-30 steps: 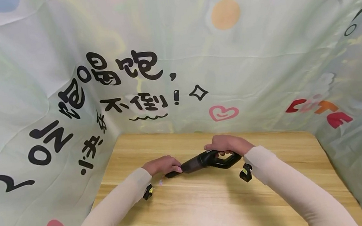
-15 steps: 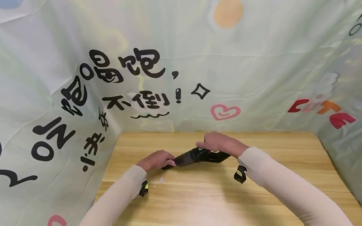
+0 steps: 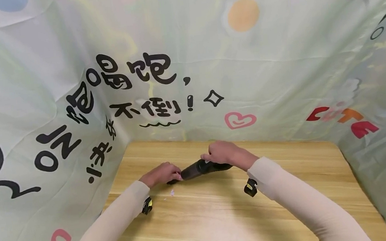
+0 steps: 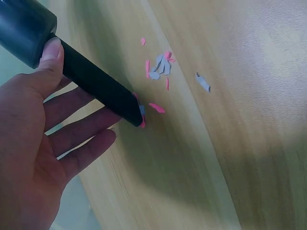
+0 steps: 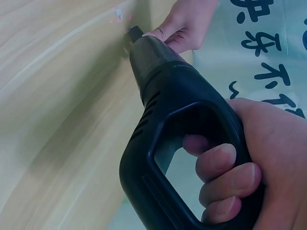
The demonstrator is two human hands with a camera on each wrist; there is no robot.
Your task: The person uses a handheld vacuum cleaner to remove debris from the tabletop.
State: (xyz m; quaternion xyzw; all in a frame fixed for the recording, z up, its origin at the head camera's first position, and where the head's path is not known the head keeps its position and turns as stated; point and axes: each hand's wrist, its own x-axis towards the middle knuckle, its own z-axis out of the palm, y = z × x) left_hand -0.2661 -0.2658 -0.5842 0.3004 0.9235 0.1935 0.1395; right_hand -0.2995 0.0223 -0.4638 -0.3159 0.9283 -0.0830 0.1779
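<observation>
A black handheld vacuum cleaner spans both hands above the wooden table. My right hand grips its loop handle, fingers curled round the bar. Towards the front, my left hand holds the narrow nozzle, thumb on one side and fingers behind. The nozzle's slanted tip points down at small pink and grey scraps, and a few of them lie right at its mouth. One grey scrap lies apart from the rest. Whether the tip touches the table cannot be told.
The wooden table reaches the printed fabric at the back and sides. Black lettering marks that fabric. A small black camera hangs at the right wrist, another camera at the left.
Both hands and the vacuum cleaner have shifted left and slightly towards the back of the table. The grip on nozzle and handle stays the same.
</observation>
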